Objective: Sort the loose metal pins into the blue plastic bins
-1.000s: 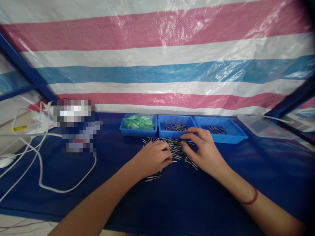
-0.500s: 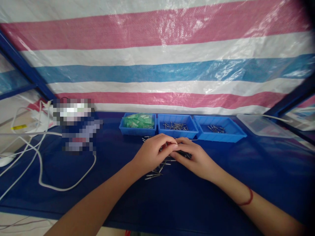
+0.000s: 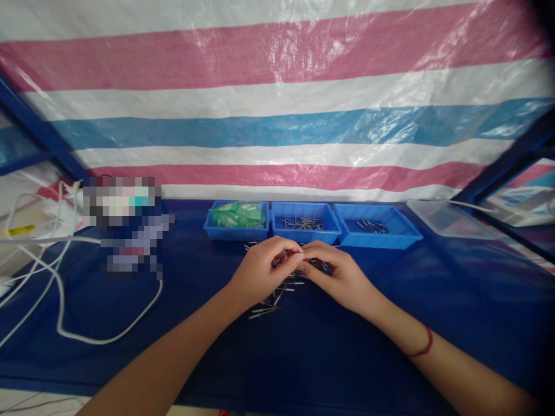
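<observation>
Over a loose pile of blind rivets on the blue table, my left hand and my right hand meet fingertip to fingertip. Thumb and forefinger are pinched together on each hand. Whatever sits between the fingertips is too small or covered to make out. Thin silvery rivets show below the hands and between the curled fingers; my hands hide part of the pile. Just behind them, a middle blue bin and a right blue bin hold more of these metal pieces.
A left blue bin holds green plastic packets. At the back right lies a clear plastic lid. White cables loop over the table's left side, near a blurred-out object. A striped sheet hangs behind.
The view has turned slightly, so the bins and cables appear a little further left. Both hands keep nearly the same pinched pose over the pile.
</observation>
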Demonstrator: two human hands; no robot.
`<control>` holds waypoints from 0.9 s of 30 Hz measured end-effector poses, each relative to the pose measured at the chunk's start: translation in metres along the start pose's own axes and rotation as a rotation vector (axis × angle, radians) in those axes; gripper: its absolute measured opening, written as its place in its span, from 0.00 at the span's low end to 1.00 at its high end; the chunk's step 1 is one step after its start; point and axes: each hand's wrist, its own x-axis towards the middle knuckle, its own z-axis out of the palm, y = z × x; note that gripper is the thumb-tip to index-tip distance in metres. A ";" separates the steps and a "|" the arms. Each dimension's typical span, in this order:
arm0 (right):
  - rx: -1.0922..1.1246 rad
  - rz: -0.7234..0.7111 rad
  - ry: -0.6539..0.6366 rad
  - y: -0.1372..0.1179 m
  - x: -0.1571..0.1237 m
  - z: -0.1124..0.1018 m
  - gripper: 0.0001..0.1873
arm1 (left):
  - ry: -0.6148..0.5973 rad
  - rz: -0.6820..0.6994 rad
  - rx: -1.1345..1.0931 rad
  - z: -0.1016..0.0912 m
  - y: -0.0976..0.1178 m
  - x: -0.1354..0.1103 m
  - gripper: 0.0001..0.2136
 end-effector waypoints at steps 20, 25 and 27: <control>-0.504 0.160 0.588 0.032 0.012 -0.070 0.14 | -0.322 0.155 0.410 -0.004 0.007 -0.007 0.13; -0.767 0.296 0.663 0.061 0.008 -0.096 0.16 | -0.449 0.199 0.543 0.005 0.008 -0.013 0.11; -0.786 0.309 0.658 0.067 0.007 -0.095 0.18 | -0.461 0.197 0.568 0.007 0.007 -0.014 0.09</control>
